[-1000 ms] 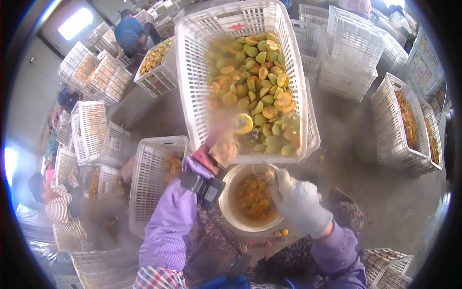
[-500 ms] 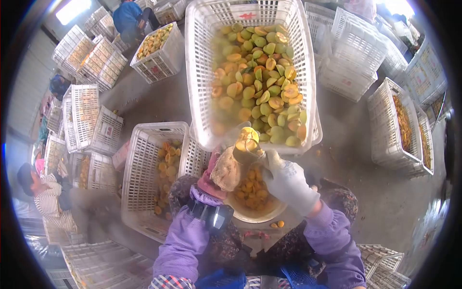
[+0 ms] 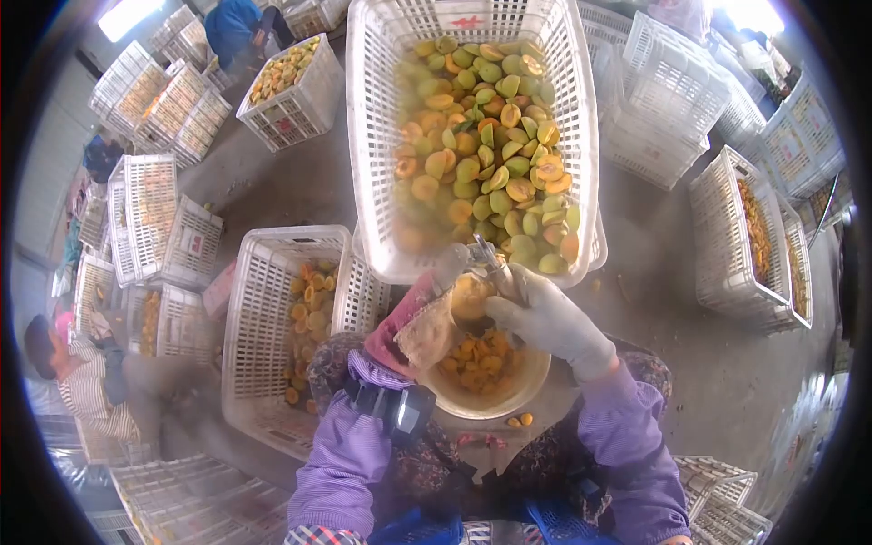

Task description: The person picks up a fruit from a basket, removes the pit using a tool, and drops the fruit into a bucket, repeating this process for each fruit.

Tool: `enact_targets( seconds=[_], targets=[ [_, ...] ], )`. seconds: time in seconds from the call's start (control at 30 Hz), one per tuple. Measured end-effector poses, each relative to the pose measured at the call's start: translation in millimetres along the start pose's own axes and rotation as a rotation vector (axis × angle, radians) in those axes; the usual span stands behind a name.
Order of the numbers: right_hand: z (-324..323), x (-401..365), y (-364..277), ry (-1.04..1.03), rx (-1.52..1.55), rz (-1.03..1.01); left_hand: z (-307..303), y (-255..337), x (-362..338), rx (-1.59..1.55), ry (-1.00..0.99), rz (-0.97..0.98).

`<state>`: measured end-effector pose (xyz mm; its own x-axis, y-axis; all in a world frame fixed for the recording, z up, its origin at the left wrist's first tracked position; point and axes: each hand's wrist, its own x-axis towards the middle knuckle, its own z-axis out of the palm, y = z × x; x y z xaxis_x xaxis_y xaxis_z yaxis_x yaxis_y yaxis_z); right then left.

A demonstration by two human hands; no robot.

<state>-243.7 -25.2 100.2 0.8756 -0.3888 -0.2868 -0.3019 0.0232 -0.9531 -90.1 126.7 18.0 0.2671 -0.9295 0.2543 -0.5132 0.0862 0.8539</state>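
Observation:
My left hand (image 3: 422,322), in a worn pink and tan glove, has its fingers closed round a yellow-orange fruit piece (image 3: 471,297). My right hand (image 3: 554,318), in a pale glove, is wrapped round a metal tool (image 3: 495,265) whose end touches or nearly touches the fruit. Both hands are above a round tub (image 3: 486,413) holding orange fruit pieces. Just beyond them is a large white crate (image 3: 381,263) of green and orange fruit halves, blurred at its left side.
A white crate (image 3: 238,363) with fruit halves stands left of the tub. More crates (image 3: 740,272) are on the right, with stacked white crates (image 3: 668,118) behind. People in striped (image 3: 95,400) and blue (image 3: 232,36) clothing are at the left. Two fruit pieces (image 3: 520,420) lie below the tub.
The metal tool now points up and away above the fruit. My right hand has turned and shifted slightly, and the fruit has moved a little lower. The view has shifted slightly.

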Motion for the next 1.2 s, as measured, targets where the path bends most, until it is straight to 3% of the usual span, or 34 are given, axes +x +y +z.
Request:
enact_targets(
  seconds=[0.07, 0.17, 0.23, 0.37, 0.43, 0.5, 0.6, 0.63, 0.73, 0.77, 0.87, 1.1, 1.2],
  targets=[
    [2.5, 6.0, 5.7, -0.021, 0.106, 0.025, 1.6, -0.8, -0.2, -0.089, 0.031, -0.034],
    [7.7, 5.5, -8.1, -0.002, 0.201, 0.109, -0.9, 16.2, 5.8, 0.243, 0.005, 0.058],
    [11.3, 6.9, -11.3, 0.062, 0.276, 0.14, 0.3, 32.3, 9.7, 0.206, 0.058, 0.042],
    [18.6, 12.9, -7.6, 0.15, 0.462, 0.152, 23.6, 53.4, 32.8, -0.658, 0.379, -0.241],
    [22.9, 11.8, -7.6, 0.115, 0.367, 0.129, 28.4, 45.0, 36.3, -1.012, 0.469, -0.316],
    [30.2, 11.6, -1.7, 0.045, 0.316, 0.11, 21.5, 35.5, 31.1, -0.572, 0.33, -0.294],
    [33.1, 10.5, 7.1, 0.057, -0.136, -0.105, 1.5, 25.0, 16.7, 0.085, 0.113, -0.248],
    [35.0, 5.0, 15.0, 0.235, -0.435, -0.364, -3.5, 23.5, 11.3, 0.302, 0.039, -0.236],
    [31.2, 2.4, 20.3, 0.35, -0.662, -0.389, -2.4, 21.2, 10.5, 0.071, 0.194, -0.227],
    [29.4, 0.5, 17.4, 0.309, -0.657, -0.385, 8.4, 22.5, 18.5, -0.476, 0.352, -0.286],
    [34.4, -5.8, 11.0, 0.261, -0.755, -0.399, 11.4, 14.2, 22.2, -1.094, 0.433, -0.328],
    [37.6, -2.6, 24.7, 0.302, -0.836, -0.478, 15.8, 36.0, 29.6, -0.847, 0.515, -0.337],
    [41.7, -1.8, 23.0, 0.166, -0.935, -0.218, 16.6, 18.8, 22.3, -1.183, 0.457, -0.3]
  ],
)
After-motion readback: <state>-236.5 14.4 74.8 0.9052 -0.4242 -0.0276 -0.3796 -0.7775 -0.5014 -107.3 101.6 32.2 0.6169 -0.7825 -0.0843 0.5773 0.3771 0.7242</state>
